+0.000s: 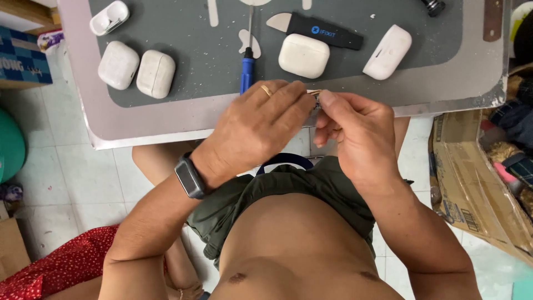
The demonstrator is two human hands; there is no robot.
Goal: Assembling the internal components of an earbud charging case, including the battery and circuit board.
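A small part [316, 99], mostly hidden, sits pinched between my two hands at the table's [166, 119] near edge. My left hand [255, 125] and right hand [355, 130] meet fingertip to fingertip, both clamped on it. Its long axis I cannot tell. Farther off lie a blue screwdriver [247, 66] and white earbud cases [303, 55] on the grey mat [194, 44].

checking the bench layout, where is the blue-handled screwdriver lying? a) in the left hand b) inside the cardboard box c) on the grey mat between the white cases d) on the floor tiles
c: the blue-handled screwdriver lies on the grey mat, white cases either side.
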